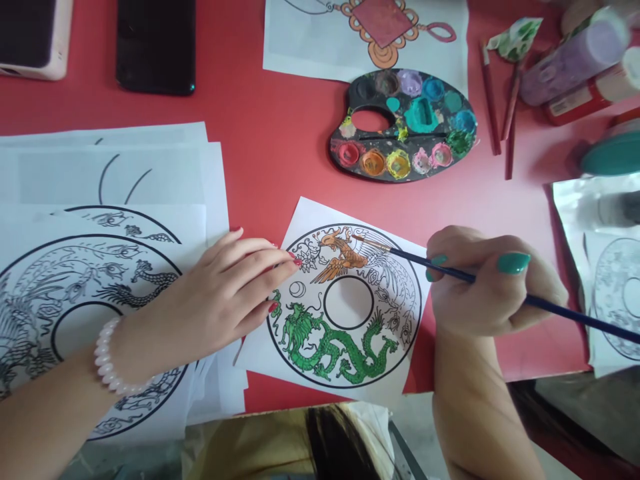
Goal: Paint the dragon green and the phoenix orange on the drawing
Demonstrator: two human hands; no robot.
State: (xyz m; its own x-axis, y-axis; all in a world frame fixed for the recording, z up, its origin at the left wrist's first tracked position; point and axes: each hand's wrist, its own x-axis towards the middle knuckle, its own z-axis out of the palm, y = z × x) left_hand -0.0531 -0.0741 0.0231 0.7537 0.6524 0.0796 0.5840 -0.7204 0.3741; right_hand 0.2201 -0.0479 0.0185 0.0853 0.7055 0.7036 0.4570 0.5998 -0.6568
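Note:
My right hand [493,280] is closed around a thin blue paintbrush [565,313], whose tip touches the orange bird on a round colouring sheet [345,307]. That sheet also shows a green dragon along its lower half. My left hand [235,290] lies flat with fingers stretched out, pressing the sheet's left edge; a pale bead bracelet [107,360] circles its wrist.
A black palette [405,127] with several paint wells sits behind the sheet on the red table [270,133]. A stack of uncoloured printed sheets [100,267] lies at left. Two dark phones [155,43] rest at far left; paint bottles [575,60] and red brushes [490,93] at far right.

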